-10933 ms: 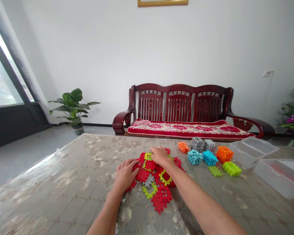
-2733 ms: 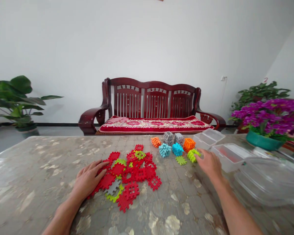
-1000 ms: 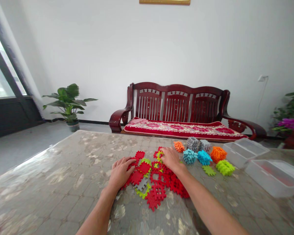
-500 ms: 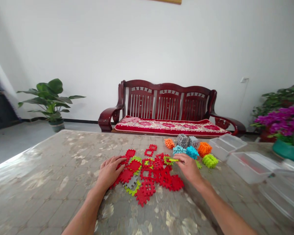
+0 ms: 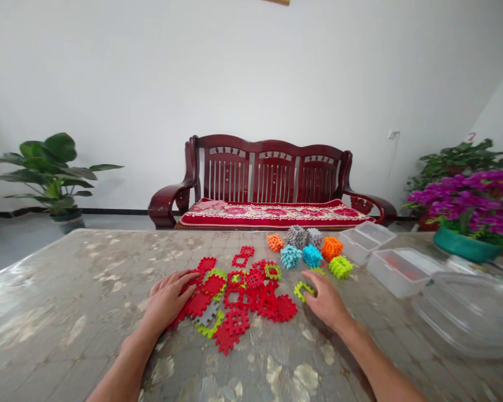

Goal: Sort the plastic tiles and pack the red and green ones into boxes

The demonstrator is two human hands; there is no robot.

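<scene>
Lime frame [image 5: 297, 290] at ten o'clock from the right hand [image 5: 324, 300], between parted thumb and fingers (grip uncertain), could slip if loosely pinched; left hand [image 5: 167, 298], thumb apart, touches red pieces [image 5: 196, 305] at three o'clock.

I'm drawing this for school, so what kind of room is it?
Probably a living room in a home. There's a dark wooden settee with a red floral seat cover, a potted leafy plant by the wall, and a table with interlocking plastic tiles on it.
</scene>
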